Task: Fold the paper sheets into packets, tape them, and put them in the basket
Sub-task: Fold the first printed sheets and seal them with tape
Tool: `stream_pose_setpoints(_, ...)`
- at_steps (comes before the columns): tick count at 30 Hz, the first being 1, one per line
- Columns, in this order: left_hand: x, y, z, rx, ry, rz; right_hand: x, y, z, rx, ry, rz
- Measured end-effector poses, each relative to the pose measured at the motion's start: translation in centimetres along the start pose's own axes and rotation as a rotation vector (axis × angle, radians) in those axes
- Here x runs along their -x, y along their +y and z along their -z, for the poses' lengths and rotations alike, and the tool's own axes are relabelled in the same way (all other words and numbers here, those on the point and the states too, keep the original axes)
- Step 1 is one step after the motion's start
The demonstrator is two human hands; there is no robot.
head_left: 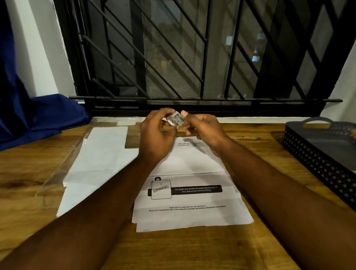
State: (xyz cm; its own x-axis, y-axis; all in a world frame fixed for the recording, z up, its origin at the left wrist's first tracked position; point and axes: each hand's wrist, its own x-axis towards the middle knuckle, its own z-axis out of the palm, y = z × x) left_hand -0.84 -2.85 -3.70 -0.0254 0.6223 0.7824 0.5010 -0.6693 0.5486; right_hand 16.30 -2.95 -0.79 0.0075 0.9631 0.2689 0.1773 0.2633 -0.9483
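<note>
Your left grip (pixel 156 133) and right grip (pixel 206 128) both pinched the tape roll (pixel 177 119), above the far edge of the folded sheet (pixel 190 197) on the worktop (pixel 181 257), basket (pixel 300 147) well right, partly cut off, tape's end unclear.

sheet in the middle of the table, stack to its left, basket to its right

the sheet (pixel 190 197) lies on the table (pixel 181 257) between the two forearms. a stack of sheets (pixel 98 157) lies just to its left, and the basket (pixel 313 152) stands well apart at the right edge. a pen (pixel 245 138) lies between the sheet's far end and the basket. above that far end, the left hand (pixel 156 132) and right hand (pixel 204 128) hold a tape roll (pixel 176 119) between them. a window grille (pixel 188 49) stands behind the table.
</note>
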Motion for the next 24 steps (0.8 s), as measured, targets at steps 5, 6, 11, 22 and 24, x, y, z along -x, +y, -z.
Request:
stream_pose_setpoints(5, 0.2, 0.2, 0.2, -0.092, -0.020, -0.077, -0.3, 0.3, -0.3, 0.035, -0.019, 0.022)
stream_pose_setpoints(6, 0.2, 0.2, 0.3, -0.109, -0.021, -0.083, -0.3, 0.4, -0.3, 0.022, -0.019, 0.025)
stream_pose_setpoints(11, 0.2, 0.1, 0.3, -0.200, -0.032, -0.061, -0.6, 0.4, -0.1, 0.018, -0.068, 0.071)
stream_pose_setpoints(22, -0.1, 0.6, 0.1, 0.169, -0.075, 0.112, -0.2, 0.0, 0.8, -0.189, -0.107, 0.052)
stream_pose_setpoints(24, 0.0, 0.6, 0.0, 0.175, -0.122, 0.089, -0.3, 0.0, 0.9, -0.117, -0.119, 0.092)
